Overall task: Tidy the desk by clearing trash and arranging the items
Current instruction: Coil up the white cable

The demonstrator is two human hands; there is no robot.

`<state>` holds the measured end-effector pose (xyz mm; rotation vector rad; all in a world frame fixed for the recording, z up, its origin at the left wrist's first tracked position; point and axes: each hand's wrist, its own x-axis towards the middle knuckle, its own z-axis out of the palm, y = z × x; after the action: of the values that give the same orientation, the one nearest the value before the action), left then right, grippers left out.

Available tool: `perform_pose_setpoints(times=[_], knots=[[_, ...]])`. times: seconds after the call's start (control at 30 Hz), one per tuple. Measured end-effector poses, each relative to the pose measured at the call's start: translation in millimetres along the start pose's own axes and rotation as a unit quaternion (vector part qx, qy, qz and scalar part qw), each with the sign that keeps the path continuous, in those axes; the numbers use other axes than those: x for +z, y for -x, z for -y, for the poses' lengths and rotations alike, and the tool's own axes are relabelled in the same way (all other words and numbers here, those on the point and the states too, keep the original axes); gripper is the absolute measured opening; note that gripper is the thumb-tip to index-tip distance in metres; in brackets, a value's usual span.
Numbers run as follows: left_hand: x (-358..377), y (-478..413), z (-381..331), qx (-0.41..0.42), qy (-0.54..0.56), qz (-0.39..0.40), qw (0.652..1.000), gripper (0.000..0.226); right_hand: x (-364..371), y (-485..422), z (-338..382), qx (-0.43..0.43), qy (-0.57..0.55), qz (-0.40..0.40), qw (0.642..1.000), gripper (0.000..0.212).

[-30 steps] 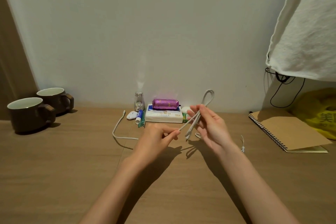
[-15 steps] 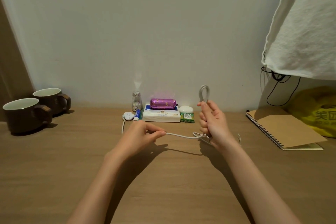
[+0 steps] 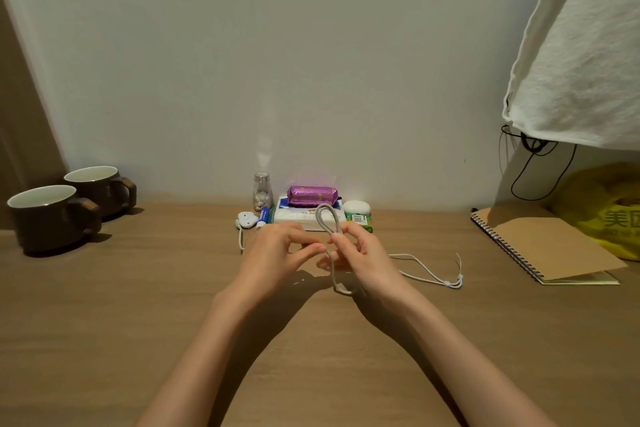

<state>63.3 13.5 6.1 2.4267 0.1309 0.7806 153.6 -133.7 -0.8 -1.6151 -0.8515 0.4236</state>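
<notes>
A white cable [image 3: 328, 222] is folded into a bundle, its top loop sticking up above my right hand [image 3: 360, 253], which grips it. A lower loop hangs out beneath that hand. My left hand [image 3: 277, 253] is close beside it, thumb and forefinger pinched at the cable. One free end trails left on the desk [image 3: 138, 322] near a small white device [image 3: 247, 219]. A thinner white cord [image 3: 433, 274] lies on the desk to the right of my right hand.
Two brown mugs [image 3: 55, 215] stand at the far left. Against the wall sit a small bottle [image 3: 262, 196], a tissue pack [image 3: 304, 217] with a purple packet [image 3: 312, 195] on top, and a white case [image 3: 356, 207]. A spiral notebook [image 3: 540, 246] and yellow bag [image 3: 609, 211] lie at right.
My left hand has come right, back to the right hand, taking up the stretched length of cable. The bundle in my right hand has sunk lower. The cable's free end has shortened on the desk.
</notes>
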Motion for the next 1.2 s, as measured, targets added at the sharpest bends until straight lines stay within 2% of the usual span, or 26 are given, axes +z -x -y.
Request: perform_pose_setpoints(times=[0.17,0.37,0.43,0.57,0.7,0.83,1.2], knots=[[1,1,0,0.026,-0.020,0.003,0.999,0.019,7,2,-1,0.027,-0.029,0.045,0.998,0.020],[-9,0,4,0.045,-0.029,-0.027,0.998,0.024,10,0,4,0.062,-0.149,0.084,0.983,0.018],[-16,-1,5,0.053,-0.034,-0.033,0.997,0.022,11,1,5,0.066,-0.158,0.104,0.980,0.019],[-32,0,11,0.038,-0.030,-0.076,0.996,0.036,19,2,6,0.080,-0.156,0.110,0.978,0.016],[-40,2,24,0.020,-0.070,-0.112,0.991,0.039,23,1,9,0.055,-0.024,0.064,0.996,0.023],[-48,3,27,-0.011,-0.105,-0.143,0.984,0.037,16,2,12,0.017,0.072,0.052,0.996,0.025],[-32,0,10,-0.049,0.012,-0.167,0.985,0.016,2,11,19,-0.050,0.315,0.095,0.943,0.025]])
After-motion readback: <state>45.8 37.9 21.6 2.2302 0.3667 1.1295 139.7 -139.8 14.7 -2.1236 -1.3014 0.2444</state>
